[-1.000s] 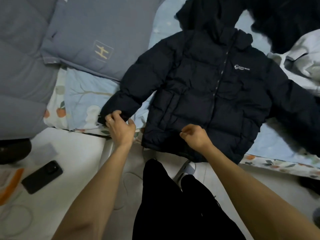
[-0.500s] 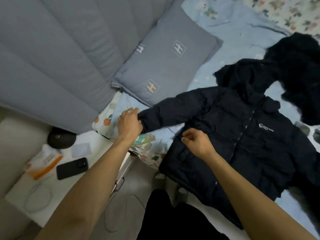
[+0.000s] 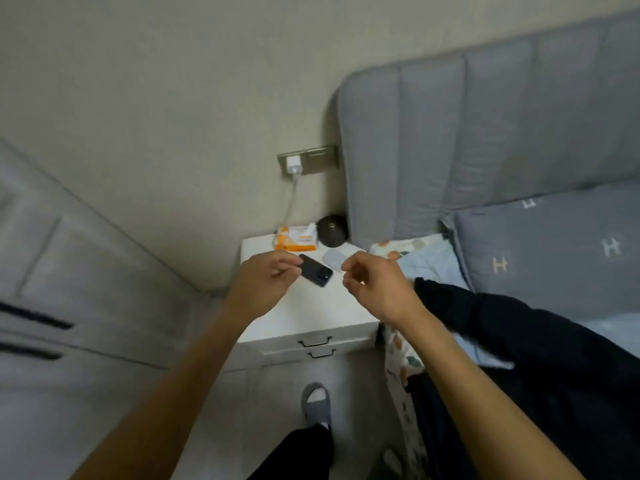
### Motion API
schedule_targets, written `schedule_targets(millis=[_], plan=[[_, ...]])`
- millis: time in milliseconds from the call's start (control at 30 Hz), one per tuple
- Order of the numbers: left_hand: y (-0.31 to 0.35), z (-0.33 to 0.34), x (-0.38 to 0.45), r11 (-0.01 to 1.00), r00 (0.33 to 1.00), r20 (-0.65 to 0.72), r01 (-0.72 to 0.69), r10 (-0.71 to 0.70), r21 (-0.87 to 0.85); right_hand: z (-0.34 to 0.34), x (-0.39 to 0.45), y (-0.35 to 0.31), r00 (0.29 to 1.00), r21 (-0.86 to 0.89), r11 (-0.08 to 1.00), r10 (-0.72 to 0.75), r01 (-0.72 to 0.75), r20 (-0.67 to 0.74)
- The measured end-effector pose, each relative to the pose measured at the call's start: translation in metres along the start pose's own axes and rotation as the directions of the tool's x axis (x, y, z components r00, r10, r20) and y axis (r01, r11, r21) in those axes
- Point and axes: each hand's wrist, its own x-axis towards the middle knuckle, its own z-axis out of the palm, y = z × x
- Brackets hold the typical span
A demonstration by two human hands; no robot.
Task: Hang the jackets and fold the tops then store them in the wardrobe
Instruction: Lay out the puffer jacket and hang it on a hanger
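- Left hand (image 3: 265, 278) held in the air above the white nightstand (image 3: 304, 320), fingers loosely curled, nothing in them; it overlaps one end of the black phone (image 3: 316, 270), contact not discernible
- Right hand (image 3: 375, 284) beside it, a gap between the two hands; fingers loosely curled, holding nothing
- Dark puffer jacket (image 3: 540, 348) lies on the bed to the right, neither hand touching it; only a sleeve and part of the body show, the rest cut off by the right and lower edges; motion blur hides seams and zip
- On the nightstand: orange-and-white packet (image 3: 298, 239), print unreadable; dark round object (image 3: 332, 231), kind unclear; pale flat item (image 3: 334, 259) partly behind the right hand
- White charger (image 3: 294, 164) in the wall socket, cable running down behind the packet
- Grey pillow (image 3: 554, 258) with H marks against the padded headboard (image 3: 485, 143)
- Grey panelled doors (image 3: 62, 306) at left, blurred; one grey slipper (image 3: 316, 401) on the floor below
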Motion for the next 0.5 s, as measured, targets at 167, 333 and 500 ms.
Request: schedule_targets(millis=[167,333,500], plan=[[-0.053,-0.104,-0.030,0.998,0.969,-0.239,0.055,-0.056,-0.011,0.053,0.039,-0.095,0.969,-0.026,0.977,-0.207,0.212,0.135],[-0.113,-0.209,-0.060,0.994,0.906,-0.411,0.096,-0.105,-0.044,0.116,0.078,-0.195,0.901,-0.029,0.922,-0.370,0.386,0.225],[-0.170,-0.319,-0.102,0.981,0.787,-0.585,0.151,-0.195,-0.125,0.200,0.117,-0.308,0.788,0.041,0.841,-0.520,0.539,0.330]])
